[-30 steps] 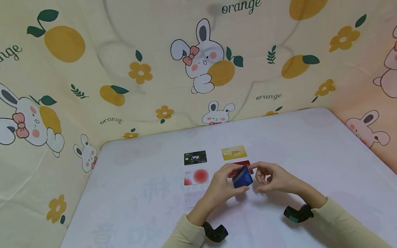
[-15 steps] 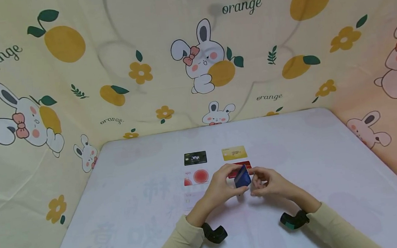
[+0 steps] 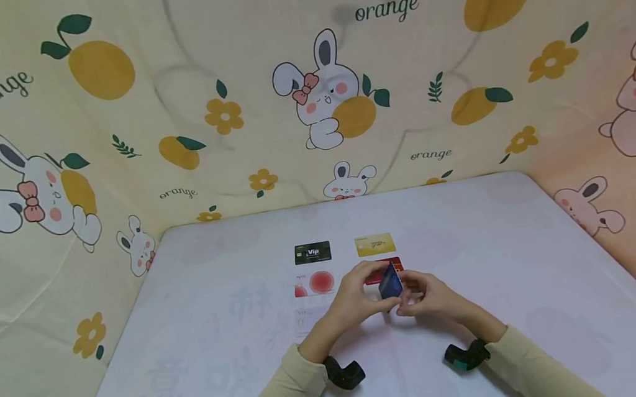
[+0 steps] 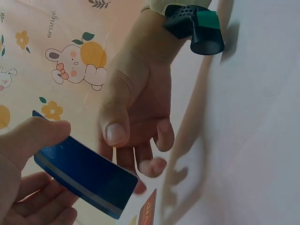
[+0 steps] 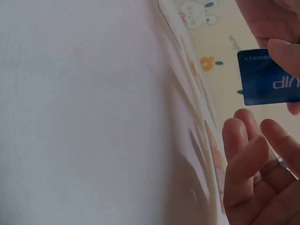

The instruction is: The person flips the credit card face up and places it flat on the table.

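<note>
A blue VIP card (image 3: 390, 284) stands tilted above the table, pinched by my left hand (image 3: 352, 297) between thumb and fingers. In the left wrist view the card (image 4: 86, 173) shows its striped back, the thumb lying on its upper edge. Its VIP side (image 5: 262, 79) faces the right wrist view. Close on the card's right is my right hand (image 3: 434, 295), fingers loosely bent with nothing between them. From the right wrist view, the right fingers (image 5: 234, 136) sit apart from the card. Behind the hands lies a red card (image 3: 396, 266), partly covered.
Flat on the white table (image 3: 206, 269) lie a black VIP card (image 3: 312, 253), a gold card (image 3: 374, 244), a white card with a red circle (image 3: 315, 283) and a pale VIP card (image 3: 309, 317), partly behind the left wrist. A printed curtain (image 3: 265, 103) hangs behind.
My right hand has moved left, closer to the blue card. The card has turned to a steeper angle in my left hand, which stays in place.
</note>
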`<act>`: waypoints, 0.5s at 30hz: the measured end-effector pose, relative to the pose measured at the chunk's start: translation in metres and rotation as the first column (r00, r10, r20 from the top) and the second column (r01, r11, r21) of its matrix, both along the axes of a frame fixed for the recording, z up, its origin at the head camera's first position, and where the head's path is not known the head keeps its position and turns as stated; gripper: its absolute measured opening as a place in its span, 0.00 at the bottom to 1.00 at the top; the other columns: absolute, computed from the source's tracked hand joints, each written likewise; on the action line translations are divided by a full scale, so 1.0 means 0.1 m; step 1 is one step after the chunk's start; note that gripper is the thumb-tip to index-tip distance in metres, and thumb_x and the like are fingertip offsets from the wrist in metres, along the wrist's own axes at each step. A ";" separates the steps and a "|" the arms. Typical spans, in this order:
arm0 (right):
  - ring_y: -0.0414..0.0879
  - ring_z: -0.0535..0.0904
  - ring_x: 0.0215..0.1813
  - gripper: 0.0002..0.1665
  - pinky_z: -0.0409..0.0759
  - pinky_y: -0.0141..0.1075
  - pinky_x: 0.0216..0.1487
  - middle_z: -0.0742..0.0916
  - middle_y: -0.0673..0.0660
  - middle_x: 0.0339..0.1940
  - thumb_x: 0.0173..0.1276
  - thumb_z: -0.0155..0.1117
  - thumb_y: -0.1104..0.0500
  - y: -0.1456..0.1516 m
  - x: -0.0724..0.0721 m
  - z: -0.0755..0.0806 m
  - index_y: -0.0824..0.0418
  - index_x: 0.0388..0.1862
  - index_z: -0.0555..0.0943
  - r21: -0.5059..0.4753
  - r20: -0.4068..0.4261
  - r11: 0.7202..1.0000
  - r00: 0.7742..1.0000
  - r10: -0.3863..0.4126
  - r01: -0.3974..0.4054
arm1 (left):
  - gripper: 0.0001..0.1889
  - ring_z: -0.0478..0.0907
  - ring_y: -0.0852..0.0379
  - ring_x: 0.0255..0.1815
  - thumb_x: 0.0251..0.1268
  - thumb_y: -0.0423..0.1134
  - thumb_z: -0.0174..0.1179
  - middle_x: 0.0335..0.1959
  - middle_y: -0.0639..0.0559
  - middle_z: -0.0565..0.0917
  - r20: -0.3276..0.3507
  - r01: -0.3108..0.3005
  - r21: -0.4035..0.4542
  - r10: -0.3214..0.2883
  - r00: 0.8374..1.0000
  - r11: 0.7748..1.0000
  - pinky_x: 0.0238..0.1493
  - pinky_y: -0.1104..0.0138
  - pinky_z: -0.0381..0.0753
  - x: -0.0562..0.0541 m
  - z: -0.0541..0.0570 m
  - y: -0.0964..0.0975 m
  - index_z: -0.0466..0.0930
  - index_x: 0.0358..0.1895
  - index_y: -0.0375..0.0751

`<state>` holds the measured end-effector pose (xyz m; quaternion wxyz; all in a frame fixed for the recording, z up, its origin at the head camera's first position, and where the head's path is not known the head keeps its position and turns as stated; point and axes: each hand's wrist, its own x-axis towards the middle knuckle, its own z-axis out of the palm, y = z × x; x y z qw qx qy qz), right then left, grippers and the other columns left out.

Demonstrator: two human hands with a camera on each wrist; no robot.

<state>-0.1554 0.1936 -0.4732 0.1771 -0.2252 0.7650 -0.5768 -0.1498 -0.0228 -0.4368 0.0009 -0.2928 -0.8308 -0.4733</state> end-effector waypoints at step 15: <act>0.31 0.78 0.37 0.37 0.77 0.29 0.26 0.85 0.35 0.40 0.51 0.74 0.67 -0.09 0.01 -0.04 0.76 0.59 0.70 -0.026 -0.054 1.000 0.999 0.007 -0.009 | 0.31 0.80 0.51 0.57 0.51 0.38 0.73 0.55 0.44 0.80 0.052 0.030 0.069 -0.034 0.998 0.997 0.60 0.63 0.79 0.03 0.07 0.03 0.74 0.60 0.38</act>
